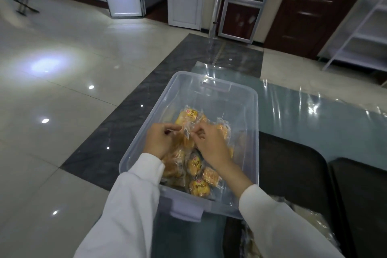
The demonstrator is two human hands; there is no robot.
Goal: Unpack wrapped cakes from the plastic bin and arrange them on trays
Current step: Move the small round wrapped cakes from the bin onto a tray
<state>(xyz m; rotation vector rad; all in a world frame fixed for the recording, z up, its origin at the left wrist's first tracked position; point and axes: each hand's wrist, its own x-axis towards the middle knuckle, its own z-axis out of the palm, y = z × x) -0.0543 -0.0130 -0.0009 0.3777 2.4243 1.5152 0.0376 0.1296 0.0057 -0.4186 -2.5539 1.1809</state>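
Note:
A clear plastic bin (247, 111) stands on the glass table, holding several yellow wrapped cakes (199, 188). Both my hands are inside the bin, above the pile. My left hand (159, 140) and my right hand (211, 144) each pinch an edge of the clear wrapper of one cake (187, 132) held between them. Another wrapped cake (187, 115) lies just beyond my fingers. Two dark trays (293, 165) (360, 195) lie to the right of the bin. Wrapped cakes (310, 220) show at the near end of the closer tray, partly hidden by my right sleeve.
The glass table (314, 111) reaches to the right and ends just left of the bin, above a tiled floor (62, 90). A white shelf rack (362, 33) stands at the far right. Doors and a cabinet line the back wall.

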